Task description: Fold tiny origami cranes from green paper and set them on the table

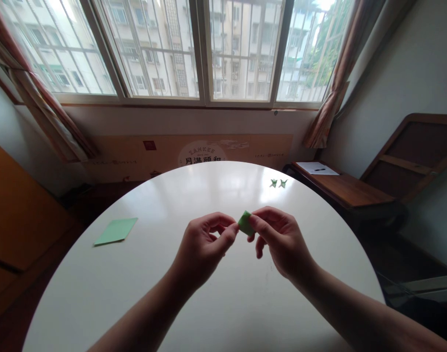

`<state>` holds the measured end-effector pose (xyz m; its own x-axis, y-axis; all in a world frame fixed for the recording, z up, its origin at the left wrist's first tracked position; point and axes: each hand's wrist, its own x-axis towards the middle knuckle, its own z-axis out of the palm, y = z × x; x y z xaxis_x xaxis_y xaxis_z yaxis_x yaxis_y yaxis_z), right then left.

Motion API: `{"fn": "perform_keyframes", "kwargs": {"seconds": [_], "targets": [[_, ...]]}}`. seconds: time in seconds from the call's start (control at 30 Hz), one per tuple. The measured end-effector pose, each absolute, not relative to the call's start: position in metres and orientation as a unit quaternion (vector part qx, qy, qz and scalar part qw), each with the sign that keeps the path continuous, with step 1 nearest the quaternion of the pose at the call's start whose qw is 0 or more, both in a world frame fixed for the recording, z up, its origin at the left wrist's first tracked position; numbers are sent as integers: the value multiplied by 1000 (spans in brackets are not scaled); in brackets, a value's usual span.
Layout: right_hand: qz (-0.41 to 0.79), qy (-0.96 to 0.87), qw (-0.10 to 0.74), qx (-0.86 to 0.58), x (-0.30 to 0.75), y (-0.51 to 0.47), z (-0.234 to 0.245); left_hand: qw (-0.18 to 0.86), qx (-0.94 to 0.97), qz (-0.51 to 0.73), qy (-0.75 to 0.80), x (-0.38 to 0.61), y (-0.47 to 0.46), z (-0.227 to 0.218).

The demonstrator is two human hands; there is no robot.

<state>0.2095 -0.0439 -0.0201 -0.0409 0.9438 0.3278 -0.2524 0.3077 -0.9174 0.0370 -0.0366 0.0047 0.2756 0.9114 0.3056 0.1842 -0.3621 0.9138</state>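
Observation:
A small folded piece of green paper (246, 224) is held up between my two hands, above the white round table (223, 313). My left hand (208, 247) pinches its left corner between thumb and fingertips. On the opposite side, my right hand (280, 237) grips the paper's right edge with thumb and index finger, its other fingers curled below. The paper looks like a small diamond; its finer folds are too small to tell.
Flat green paper sheets (115, 231) lie at the table's left. Two small folded green paper figures (278, 183) stand near the far right edge. Beyond it, a wooden bench (350, 188) carries a white paper (316, 168) and a pen (320, 170). Barred windows rise behind.

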Motion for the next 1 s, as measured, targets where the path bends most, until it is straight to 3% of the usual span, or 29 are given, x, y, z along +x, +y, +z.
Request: {"fn": "perform_keyframes", "kwargs": {"seconds": [0.37,1.0], "targets": [[429,-594,585,-348,206,-55,-17,341,707,490,379,38,-39,7],[370,-620,599,-346,207,-60,-10,362,709,492,352,38,-44,13]]}}
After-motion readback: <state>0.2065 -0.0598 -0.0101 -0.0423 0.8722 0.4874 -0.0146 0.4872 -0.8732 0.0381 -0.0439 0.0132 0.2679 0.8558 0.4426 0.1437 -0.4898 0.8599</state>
